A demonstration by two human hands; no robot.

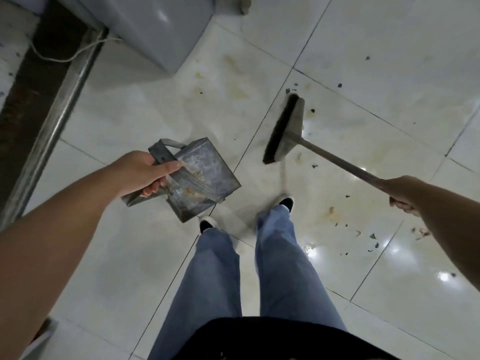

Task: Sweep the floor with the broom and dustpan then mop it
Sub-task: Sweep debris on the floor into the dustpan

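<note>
L grip (145, 172) clamped on dustpan (200, 178) handle, R grip (401, 194) clamped round broom (285, 131) stick.

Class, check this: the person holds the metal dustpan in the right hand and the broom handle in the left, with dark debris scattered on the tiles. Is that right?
No, the hands are swapped. In the head view the left hand holds the metal dustpan and the right hand holds the broom handle. Debris does dot the tiles.

There is a single view, from a wide-angle camera worn on the person's head. It looks steeply down and a little forward, over their own legs (249, 268), to the tiled floor (145, 110). Both forearms reach in from the lower corners, close to the lens, and straight tile lines bow towards the edges.
</note>
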